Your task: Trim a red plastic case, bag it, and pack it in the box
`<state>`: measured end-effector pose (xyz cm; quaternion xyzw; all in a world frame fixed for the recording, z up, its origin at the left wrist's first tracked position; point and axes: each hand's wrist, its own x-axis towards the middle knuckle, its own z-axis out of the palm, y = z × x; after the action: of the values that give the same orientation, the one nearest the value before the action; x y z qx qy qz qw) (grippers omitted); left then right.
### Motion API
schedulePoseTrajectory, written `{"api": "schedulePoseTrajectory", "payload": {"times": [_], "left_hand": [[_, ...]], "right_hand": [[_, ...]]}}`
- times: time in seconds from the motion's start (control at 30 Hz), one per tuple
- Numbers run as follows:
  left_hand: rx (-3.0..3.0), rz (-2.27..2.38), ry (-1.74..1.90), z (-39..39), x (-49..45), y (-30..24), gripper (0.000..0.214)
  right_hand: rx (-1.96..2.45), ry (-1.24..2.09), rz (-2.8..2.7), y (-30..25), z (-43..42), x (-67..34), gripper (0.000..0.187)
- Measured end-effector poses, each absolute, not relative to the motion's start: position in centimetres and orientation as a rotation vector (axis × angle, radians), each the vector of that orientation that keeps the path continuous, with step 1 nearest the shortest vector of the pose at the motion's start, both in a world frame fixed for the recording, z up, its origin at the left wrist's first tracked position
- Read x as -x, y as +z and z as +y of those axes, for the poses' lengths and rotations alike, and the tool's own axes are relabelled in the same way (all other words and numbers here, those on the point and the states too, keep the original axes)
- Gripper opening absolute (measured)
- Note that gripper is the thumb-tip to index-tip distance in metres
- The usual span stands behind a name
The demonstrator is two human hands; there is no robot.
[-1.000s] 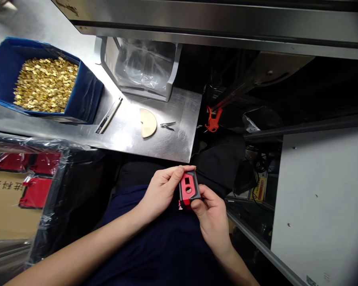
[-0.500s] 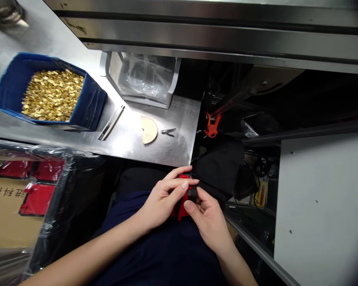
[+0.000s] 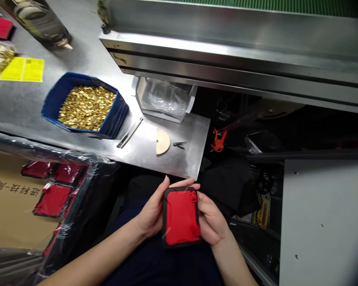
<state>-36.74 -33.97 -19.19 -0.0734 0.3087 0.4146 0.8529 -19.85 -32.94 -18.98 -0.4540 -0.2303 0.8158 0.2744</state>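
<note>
A red and black rectangular case [image 3: 181, 218] is held over my lap, its broad red face turned up toward me. My left hand [image 3: 153, 212] grips its left edge, the thumb along the side and fingers behind it. My right hand [image 3: 210, 216] wraps the right edge, where two small red hinge-like parts sit at the corners; most of its fingers are hidden behind the case. Beyond, on the metal table [image 3: 143, 159], lie a half-round cream disc [image 3: 162, 142], small nippers [image 3: 179, 145] and a white utility knife [image 3: 130, 132].
A blue bin [image 3: 115, 119] of small gold-coloured metal pieces stands on the table, near a grey bin [image 3: 167, 113] with clear plastic bags. Left, a plastic-lined crate [image 3: 104, 163] holds similar red cases [image 3: 52, 200]. A metal conveyor frame [image 3: 226, 63] crosses the top. An orange clamp-like tool [image 3: 218, 140] hangs right.
The case has turned from edge-on to flat, showing its whole red face. Both hands have shifted to its sides. My view has moved up and left.
</note>
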Motion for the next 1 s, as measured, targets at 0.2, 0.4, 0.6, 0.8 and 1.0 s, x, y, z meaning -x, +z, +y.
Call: {"api": "schedulePoseTrajectory", "payload": {"times": [0.2, 0.4, 0.6, 0.8, 1.0], "left_hand": [[0.286, 0.586, 1.003, -35.8, 40.5, -20.8, 0.064], [0.348, 0.579, 1.121, -39.6, 43.4, -21.6, 0.048], [0.357, 0.55, 1.089, -41.8, 43.9, -22.4, 0.055], [0.262, 0.498, 1.088, -42.0, 43.8, -23.7, 0.076], [0.218, 0.611, 1.053, -40.5, 43.3, -25.4, 0.074]], "right_hand": [[1.159, 2.348, -0.735, -19.7, -32.0, 24.4, 0.043], [1.442, 1.96, -1.583, -20.5, -30.3, 26.1, 0.029], [1.581, 0.968, -2.237, -21.2, -25.3, 28.3, 0.028], [1.912, 0.483, -2.481, -22.4, -20.2, 33.7, 0.056], [1.85, 0.557, -2.519, -22.3, -20.1, 34.6, 0.026]]}}
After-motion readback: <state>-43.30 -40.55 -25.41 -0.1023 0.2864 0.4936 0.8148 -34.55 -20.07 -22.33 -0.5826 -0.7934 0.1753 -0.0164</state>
